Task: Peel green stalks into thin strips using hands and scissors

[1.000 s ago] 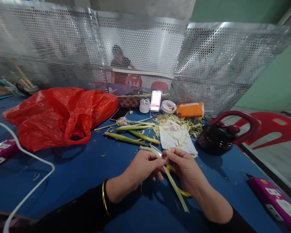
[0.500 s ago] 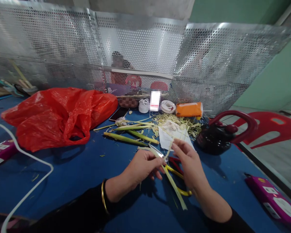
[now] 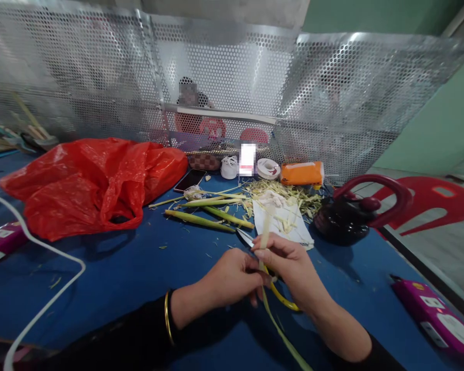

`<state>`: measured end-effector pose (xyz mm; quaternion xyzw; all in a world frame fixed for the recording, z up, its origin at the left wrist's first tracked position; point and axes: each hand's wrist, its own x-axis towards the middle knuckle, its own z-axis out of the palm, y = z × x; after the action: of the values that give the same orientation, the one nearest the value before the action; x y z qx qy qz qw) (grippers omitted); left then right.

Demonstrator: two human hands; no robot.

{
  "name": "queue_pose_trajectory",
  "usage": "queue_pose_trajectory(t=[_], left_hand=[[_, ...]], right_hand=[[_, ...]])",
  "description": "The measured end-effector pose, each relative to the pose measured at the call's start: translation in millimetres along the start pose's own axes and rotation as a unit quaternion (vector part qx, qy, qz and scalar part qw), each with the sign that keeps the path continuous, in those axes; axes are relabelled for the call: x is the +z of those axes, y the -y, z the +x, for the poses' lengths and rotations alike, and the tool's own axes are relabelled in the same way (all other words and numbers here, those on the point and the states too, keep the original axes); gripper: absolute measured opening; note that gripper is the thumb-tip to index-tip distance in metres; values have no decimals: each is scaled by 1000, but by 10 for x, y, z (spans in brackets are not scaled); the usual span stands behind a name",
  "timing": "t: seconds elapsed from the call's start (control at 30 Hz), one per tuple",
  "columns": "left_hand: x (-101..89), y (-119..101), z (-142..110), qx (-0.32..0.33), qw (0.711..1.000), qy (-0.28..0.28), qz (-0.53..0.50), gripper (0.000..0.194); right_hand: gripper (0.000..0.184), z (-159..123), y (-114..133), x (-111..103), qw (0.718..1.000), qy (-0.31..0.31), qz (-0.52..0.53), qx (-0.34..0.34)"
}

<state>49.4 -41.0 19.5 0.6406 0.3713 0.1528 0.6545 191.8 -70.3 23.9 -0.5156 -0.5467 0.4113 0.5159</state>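
Observation:
Between both hands runs a long, flat pale-green plant strip (image 3: 282, 332), its lower end trailing toward the table's near edge. My left hand (image 3: 237, 278) pinches the strip near its middle. Just above, my right hand (image 3: 288, 263) has thumb and fingers closed on the same strip, whose pale upper end points up and away. Scissors (image 3: 283, 299) with a yellow handle lie beneath the hands, partly covered by them; their blade tip shows beyond my fingers. Several green stalks (image 3: 199, 220) rest on the blue table just past the scissors.
White paper (image 3: 301, 234) and a heap of plant scraps (image 3: 311, 201) lie beyond my right hand. A dark kettle (image 3: 340, 221) stands right, a purple power strip (image 3: 435, 317) nearer. Left are a red plastic bag (image 3: 88, 190) and a white cable (image 3: 58, 247). A perforated metal screen (image 3: 224, 67) rises behind.
My right hand has come down and left, close to my left hand. The strip now stands with its pale end upward and its tail reaches lower. The hands cover more of the scissors.

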Motion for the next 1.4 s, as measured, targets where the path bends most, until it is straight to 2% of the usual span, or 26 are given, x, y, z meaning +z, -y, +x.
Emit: queue_pose_trajectory(t=[0.07,0.13,0.3,0.43,0.57,0.7,0.93,1.2,1.4], left_hand=[[-17,-19,21,-22,999,-25,-22,19],[-39,-38,35,-28,997,-55,-54,18],[-88,-74,39,-17,983,-127,-131,16],[-115,-97,38,2,970,-163,-179,15],[-131,-76,56,-4,955,-181,-233,19],[-144,-27,71,-11,950,-152,-273,22],[-143,-89,47,-8,942,-119,-313,25],[-148,-92,29,16,931,-84,-355,29],[-139,-87,47,32,931,-110,-345,23]], right_hand=[[7,-15,18,-17,992,-61,-55,-97],[9,-43,24,-34,970,-85,-132,-185],[15,-125,20,-43,894,-75,-279,-343],[22,-156,51,-43,853,-61,-309,-416],[19,-158,64,-38,825,-30,-366,-430],[18,-138,42,-12,805,-23,-401,-437],[15,-115,42,9,799,-70,-409,-435],[15,-118,18,8,790,-82,-439,-420],[15,-111,0,16,782,-67,-471,-403]])
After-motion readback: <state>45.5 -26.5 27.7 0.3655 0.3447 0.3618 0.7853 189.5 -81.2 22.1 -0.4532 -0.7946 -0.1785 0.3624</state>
